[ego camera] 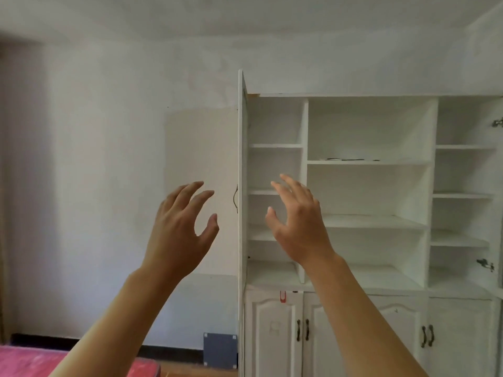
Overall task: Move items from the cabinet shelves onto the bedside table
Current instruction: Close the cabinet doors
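A white cabinet (304, 186) with open shelves fills the right half of the view. Its shelves look bare apart from a few thin dark flat items (348, 159) on the upper middle shelf. My left hand (181, 229) is raised in front of the opened door (241, 186), fingers spread and holding nothing. My right hand (298, 221) is raised before the narrow left shelf column, fingers apart and holding nothing. The bedside table is not in view.
Closed lower cabinet doors (275, 333) with dark handles sit under the shelves, with a small red tag (282, 296) above them. A grey panel (220, 351) leans against the wall near the floor. A pink mattress (27, 360) lies at the bottom left.
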